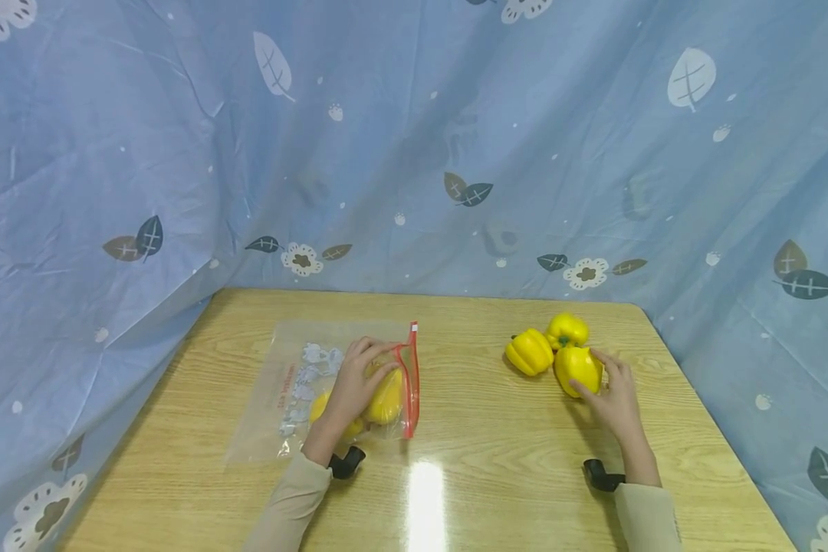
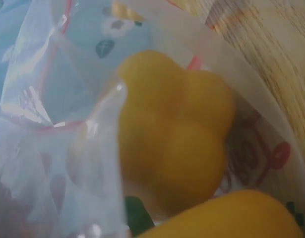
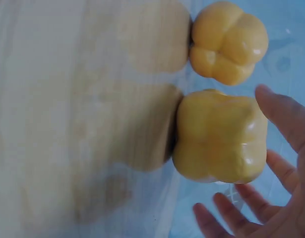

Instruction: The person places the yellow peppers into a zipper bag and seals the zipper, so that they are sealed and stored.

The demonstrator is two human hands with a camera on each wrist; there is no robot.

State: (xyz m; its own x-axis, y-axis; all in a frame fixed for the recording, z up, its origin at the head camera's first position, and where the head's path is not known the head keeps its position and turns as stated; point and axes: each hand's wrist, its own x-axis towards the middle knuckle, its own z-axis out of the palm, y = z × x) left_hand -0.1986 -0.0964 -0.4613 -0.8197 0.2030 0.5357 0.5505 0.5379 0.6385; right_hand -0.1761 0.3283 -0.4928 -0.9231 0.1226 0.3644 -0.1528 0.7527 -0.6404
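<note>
A clear zip bag [image 1: 258, 406] with a red zip edge lies on the left of the table, its mouth facing right. Inside it are two yellow bell peppers, one nearer the mouth [image 1: 386, 400] and one partly hidden under the wrist. My left hand [image 1: 359, 379] holds the bag's upper film near the zip. At the right, my right hand [image 1: 617, 395] is spread around the nearest of three loose bell peppers [image 1: 577, 369]. In the right wrist view, the thumb and fingers curve loosely beside that bell pepper [image 3: 219, 136], with gaps showing between them and it.
Two more yellow bell peppers, one at left [image 1: 530, 353] and one behind [image 1: 569, 330], sit close against the nearest one. A blue patterned curtain [image 1: 400, 153] hangs around the wooden table [image 1: 483, 460]. Black wrist straps show on both arms.
</note>
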